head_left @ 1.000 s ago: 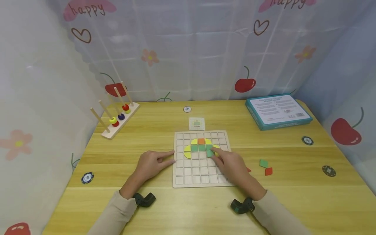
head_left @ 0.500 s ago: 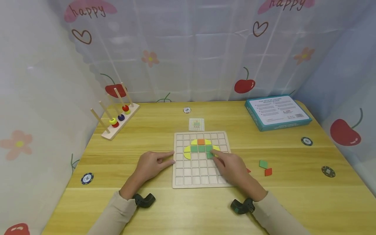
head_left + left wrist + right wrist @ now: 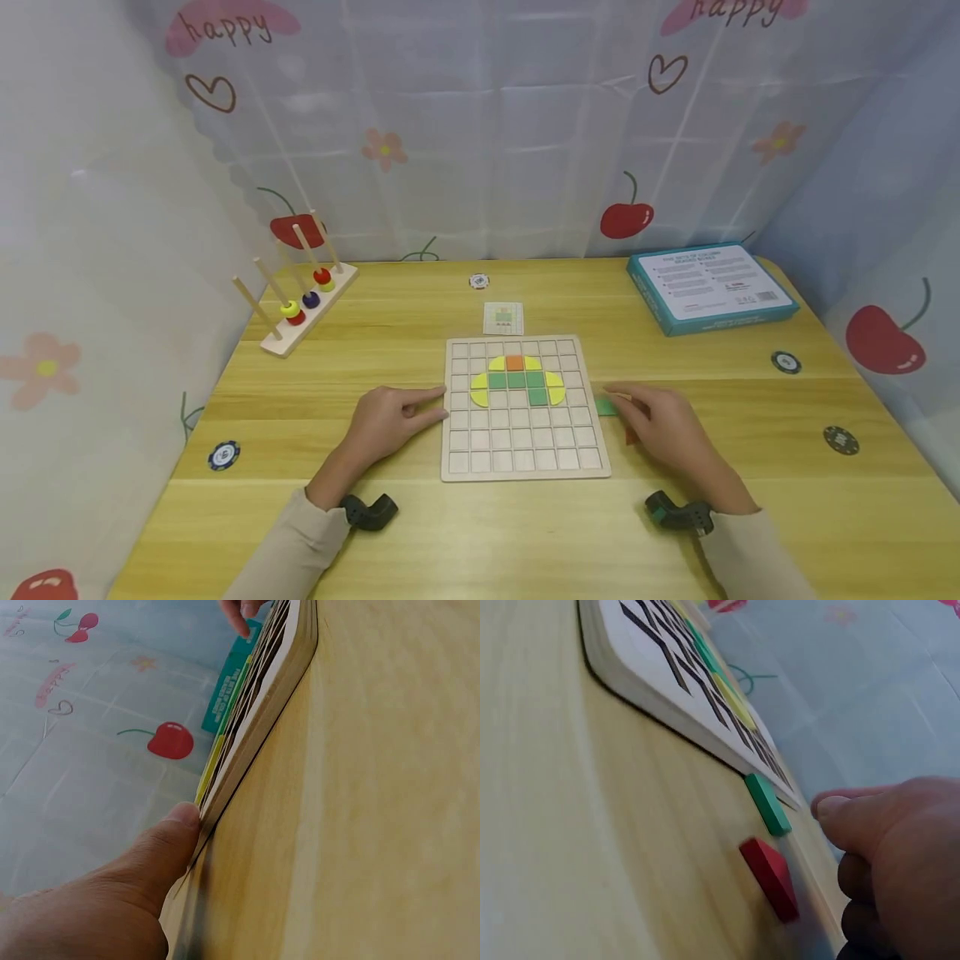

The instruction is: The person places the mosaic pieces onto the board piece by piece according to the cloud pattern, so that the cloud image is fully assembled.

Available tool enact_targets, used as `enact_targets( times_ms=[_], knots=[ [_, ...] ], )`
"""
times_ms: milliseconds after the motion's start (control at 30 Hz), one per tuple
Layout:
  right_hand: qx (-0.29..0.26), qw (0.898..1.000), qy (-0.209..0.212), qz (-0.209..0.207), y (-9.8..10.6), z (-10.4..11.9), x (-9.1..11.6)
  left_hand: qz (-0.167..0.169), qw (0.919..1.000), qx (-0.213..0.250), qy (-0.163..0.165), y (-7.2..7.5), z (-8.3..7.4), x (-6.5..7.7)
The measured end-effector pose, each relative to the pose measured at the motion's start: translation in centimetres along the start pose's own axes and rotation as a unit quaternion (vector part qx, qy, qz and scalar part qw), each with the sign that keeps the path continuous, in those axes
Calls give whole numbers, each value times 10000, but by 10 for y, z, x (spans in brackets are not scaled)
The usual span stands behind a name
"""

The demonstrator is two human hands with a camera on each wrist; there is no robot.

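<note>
A wooden grid board [image 3: 521,458] lies on the table. Yellow quarter-round tiles [image 3: 554,396], an orange tile [image 3: 514,362] and several green tiles [image 3: 537,396] sit in its squares. My left hand [image 3: 386,423] touches the board's left edge with straight index finger and thumb; the left wrist view shows the thumb at the rim. My right hand [image 3: 660,421] hovers just right of the board, beside a loose green tile [image 3: 767,805] and a red tile [image 3: 769,877]. In the right wrist view its thumb and index finger are apart from both tiles, and no piece shows between them.
A small pattern card [image 3: 503,318] lies behind the board. A peg stand with beads [image 3: 311,312] is at the back left, a teal box [image 3: 712,287] at the back right. Poker chips [image 3: 223,455] lie around the table.
My right hand has let go of the green tile on the board and moved right, over the loose tiles. A loose green tile by the board's edge now shows. My left hand stays put.
</note>
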State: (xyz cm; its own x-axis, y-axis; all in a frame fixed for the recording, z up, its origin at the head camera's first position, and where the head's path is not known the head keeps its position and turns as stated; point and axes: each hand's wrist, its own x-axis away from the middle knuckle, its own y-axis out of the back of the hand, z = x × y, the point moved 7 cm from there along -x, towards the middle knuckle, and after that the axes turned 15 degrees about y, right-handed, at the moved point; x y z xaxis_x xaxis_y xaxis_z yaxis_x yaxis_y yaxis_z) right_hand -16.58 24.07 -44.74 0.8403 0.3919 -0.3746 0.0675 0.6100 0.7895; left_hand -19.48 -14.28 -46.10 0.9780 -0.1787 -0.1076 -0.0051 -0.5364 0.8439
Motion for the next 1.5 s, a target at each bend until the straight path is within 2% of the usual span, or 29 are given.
enact_targets(
  times_ms=[133,433,633,900,1067,1200,1300,1500],
  knots=[
    [62,9996,-70,271,2,-6,5,-19,10000,5,-1,1,0,0],
    [44,9979,18,649,-5,2,4,-9,10000,5,-14,0,0,0],
    [218,9974,145,667,-5,6,3,21,10000,14,52,0,0,0],
    [462,9960,138,747,-5,7,3,-40,10000,-2,-19,1,-1,0],
    [576,9975,9,420,-2,9,2,-20,10000,26,2,1,0,0],
    [512,9982,320,-8,-5,23,-6,-5,10000,35,1,0,0,0],
    [419,9976,550,-102,-13,36,-15,-36,10000,34,-30,1,-1,-1],
    [223,9984,329,408,-36,61,-35,-3,10000,68,-22,1,-1,0]
  ],
)
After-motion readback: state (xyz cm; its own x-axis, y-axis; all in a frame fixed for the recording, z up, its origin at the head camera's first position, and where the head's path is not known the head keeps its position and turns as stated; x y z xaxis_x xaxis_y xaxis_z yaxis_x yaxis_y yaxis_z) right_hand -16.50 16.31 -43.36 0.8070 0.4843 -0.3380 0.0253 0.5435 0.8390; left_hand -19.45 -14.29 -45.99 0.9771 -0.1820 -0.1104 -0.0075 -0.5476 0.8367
